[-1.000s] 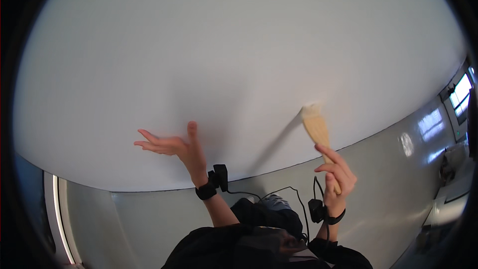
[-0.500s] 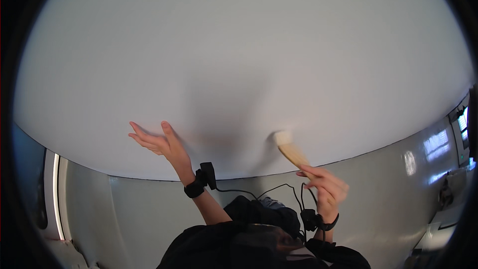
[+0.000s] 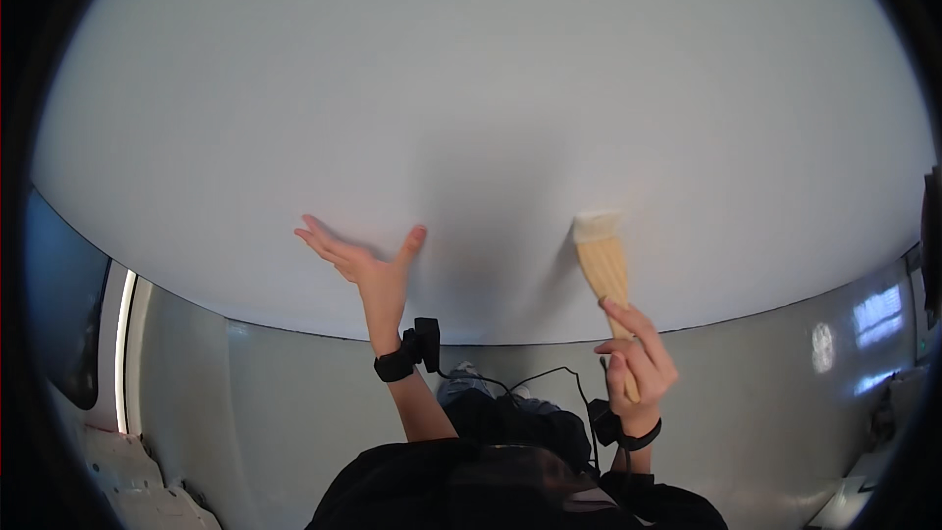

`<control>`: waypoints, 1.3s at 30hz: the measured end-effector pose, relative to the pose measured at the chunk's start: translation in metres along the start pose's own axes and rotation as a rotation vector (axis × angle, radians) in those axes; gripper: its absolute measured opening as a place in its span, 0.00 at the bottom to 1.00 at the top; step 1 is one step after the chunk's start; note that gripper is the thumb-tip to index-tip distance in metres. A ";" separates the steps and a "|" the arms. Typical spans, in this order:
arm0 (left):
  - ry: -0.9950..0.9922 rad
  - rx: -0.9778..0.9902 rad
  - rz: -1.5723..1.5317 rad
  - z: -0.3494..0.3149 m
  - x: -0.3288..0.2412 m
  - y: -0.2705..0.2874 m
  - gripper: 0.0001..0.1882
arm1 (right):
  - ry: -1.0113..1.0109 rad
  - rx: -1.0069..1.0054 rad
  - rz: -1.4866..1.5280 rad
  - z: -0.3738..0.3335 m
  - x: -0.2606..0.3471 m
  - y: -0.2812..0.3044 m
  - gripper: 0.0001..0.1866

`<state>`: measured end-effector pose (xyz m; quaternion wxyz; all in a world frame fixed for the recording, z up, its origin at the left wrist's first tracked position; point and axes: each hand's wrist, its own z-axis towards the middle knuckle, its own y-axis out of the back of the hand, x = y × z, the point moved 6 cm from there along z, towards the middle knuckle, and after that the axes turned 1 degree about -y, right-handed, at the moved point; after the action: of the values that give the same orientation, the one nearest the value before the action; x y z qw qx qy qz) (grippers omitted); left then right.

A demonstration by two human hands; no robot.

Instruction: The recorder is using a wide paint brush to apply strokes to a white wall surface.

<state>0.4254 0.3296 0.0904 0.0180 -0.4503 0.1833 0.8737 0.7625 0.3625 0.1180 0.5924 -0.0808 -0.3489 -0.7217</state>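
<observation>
While my dark sleeves (image 3: 510, 491) fill the bottom of the frame, both forearms rise from there toward a big white surface (image 3: 471, 118) that takes up the whole upper part. My right hand (image 3: 636, 365), lower right of centre, is closed round the handle of a brush (image 3: 606, 275): fingers curled over the wood, thumb side toward me, a black band (image 3: 628, 432) on the wrist below it. From that grip the tan brush runs up and a little left, widening as it goes, and its pale bristle end sits against the white surface just right of centre. My left hand (image 3: 365, 260), left of centre, is wide open with nothing in it: palm turned up, fingers spread out to the left, thumb pointing up and to the right. Its fingertips lie over the white surface, but I cannot tell whether they touch it. That wrist carries a black band (image 3: 407, 358) too, with a thin cable trailing down and across toward my right wrist. Between the two hands a soft shadow darkens the surface. Beyond its curved lower edge lies a grey glossy floor (image 3: 765, 402), with bright reflections at the lower right.
</observation>
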 end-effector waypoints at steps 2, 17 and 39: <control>0.030 0.088 0.030 0.000 0.007 -0.010 0.77 | -0.032 0.043 0.046 -0.007 -0.005 -0.009 0.04; -0.042 -0.015 -0.059 -0.001 0.018 -0.012 0.83 | 0.051 -0.234 0.279 -0.006 0.018 0.029 0.25; -0.303 -0.133 0.058 0.008 0.007 0.005 0.66 | -0.370 0.039 0.094 -0.008 -0.023 0.032 0.11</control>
<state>0.4143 0.3267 0.0908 -0.0098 -0.3079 0.1332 0.9420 0.8004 0.3743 0.1127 0.5527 -0.2166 -0.4615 -0.6592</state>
